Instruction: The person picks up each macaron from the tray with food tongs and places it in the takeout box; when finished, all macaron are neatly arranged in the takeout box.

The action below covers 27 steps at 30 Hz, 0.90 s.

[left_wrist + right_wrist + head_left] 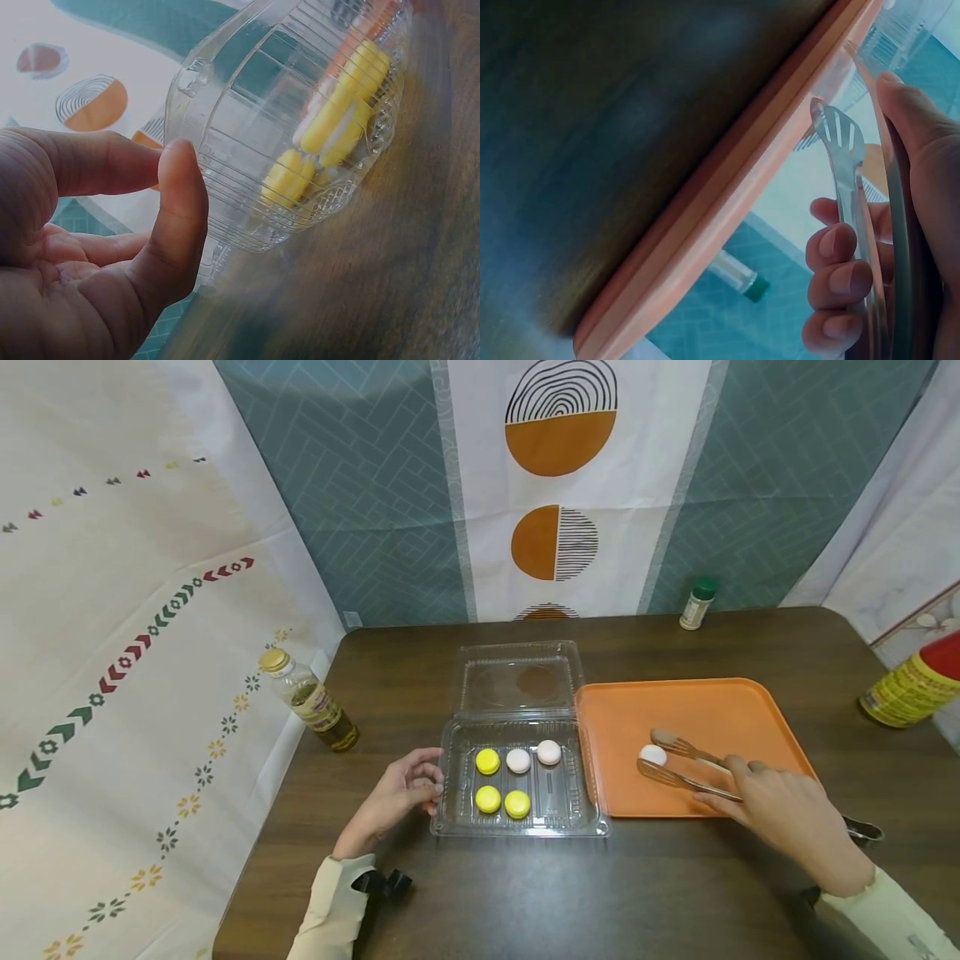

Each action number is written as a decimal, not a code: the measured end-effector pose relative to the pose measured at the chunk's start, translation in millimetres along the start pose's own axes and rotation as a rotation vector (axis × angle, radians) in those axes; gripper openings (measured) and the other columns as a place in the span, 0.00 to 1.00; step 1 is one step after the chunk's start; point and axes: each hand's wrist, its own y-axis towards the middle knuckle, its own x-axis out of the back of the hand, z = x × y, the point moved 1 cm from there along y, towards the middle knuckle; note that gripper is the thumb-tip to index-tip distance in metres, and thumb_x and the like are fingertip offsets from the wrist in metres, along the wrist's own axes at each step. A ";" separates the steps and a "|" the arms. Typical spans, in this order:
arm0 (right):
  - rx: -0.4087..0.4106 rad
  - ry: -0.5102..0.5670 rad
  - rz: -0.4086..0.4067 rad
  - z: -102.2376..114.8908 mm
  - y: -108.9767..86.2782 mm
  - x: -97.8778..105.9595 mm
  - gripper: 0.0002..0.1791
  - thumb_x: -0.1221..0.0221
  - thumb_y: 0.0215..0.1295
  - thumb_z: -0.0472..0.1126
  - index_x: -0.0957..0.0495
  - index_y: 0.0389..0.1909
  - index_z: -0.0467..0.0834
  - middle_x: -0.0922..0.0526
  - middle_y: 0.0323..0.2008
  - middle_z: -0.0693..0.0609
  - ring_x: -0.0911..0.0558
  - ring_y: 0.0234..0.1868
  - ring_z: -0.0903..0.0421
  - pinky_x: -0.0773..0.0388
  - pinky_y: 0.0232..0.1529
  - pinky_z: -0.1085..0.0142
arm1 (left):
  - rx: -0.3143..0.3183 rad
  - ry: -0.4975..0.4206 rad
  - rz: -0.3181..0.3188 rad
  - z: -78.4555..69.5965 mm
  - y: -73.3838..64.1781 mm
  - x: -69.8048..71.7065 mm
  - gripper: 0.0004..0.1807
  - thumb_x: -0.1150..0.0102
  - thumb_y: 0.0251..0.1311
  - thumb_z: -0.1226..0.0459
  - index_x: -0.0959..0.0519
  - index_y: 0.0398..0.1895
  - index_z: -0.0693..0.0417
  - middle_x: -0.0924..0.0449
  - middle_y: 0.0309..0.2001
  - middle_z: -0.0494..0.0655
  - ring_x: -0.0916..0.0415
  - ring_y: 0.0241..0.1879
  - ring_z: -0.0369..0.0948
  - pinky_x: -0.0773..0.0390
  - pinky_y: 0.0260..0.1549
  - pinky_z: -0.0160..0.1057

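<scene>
My left hand (402, 793) pinches the left rim of a clear plastic clamshell container (558, 818), thumb and index finger meeting at its edge. Its lid (517, 681) lies folded back, away from me. Inside sit three yellow macarons (487, 762) and two pale ones (518, 761). On the right, my right hand (787, 810) grips metal tongs (701, 787) over the orange tray (615, 718). A white macaron (653, 754) is on the tray, between the spread tips of the tongs. Slots show in one tong head (841, 135) in the right wrist view.
An oil bottle (318, 706) with a yellow cap stands at the table's left edge. At the back right is a small green-capped shaker (697, 603). A yellow and red canister (911, 689) stands at the far right. Patterned cloth hangs behind the table (510, 902).
</scene>
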 end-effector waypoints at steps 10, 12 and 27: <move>0.035 0.037 0.010 -1.2 -2.0 -3.9 0.36 0.56 0.69 0.74 0.35 0.29 0.42 0.48 0.15 0.60 0.48 0.11 0.65 0.53 0.11 0.71 | -0.005 -0.006 -0.004 0.9 -0.9 -0.6 0.31 0.46 0.64 0.78 0.41 0.70 0.74 0.26 0.42 0.60 0.24 0.27 0.41 0.17 0.29 0.35; 0.052 0.032 -0.002 -1.2 -1.8 -4.6 0.37 0.59 0.70 0.74 0.35 0.29 0.41 0.48 0.15 0.60 0.49 0.11 0.65 0.53 0.11 0.71 | -0.008 -0.007 -0.001 1.2 -0.6 -1.2 0.31 0.46 0.64 0.77 0.41 0.70 0.74 0.26 0.42 0.60 0.24 0.27 0.41 0.17 0.29 0.35; 0.099 -0.001 -0.090 8.6 28.7 2.8 0.38 0.70 0.75 0.72 0.36 0.28 0.41 0.51 0.15 0.60 0.51 0.11 0.65 0.57 0.11 0.71 | -0.022 -0.015 -0.006 1.4 1.5 -0.3 0.31 0.46 0.64 0.77 0.41 0.69 0.75 0.26 0.40 0.57 0.24 0.27 0.39 0.17 0.28 0.34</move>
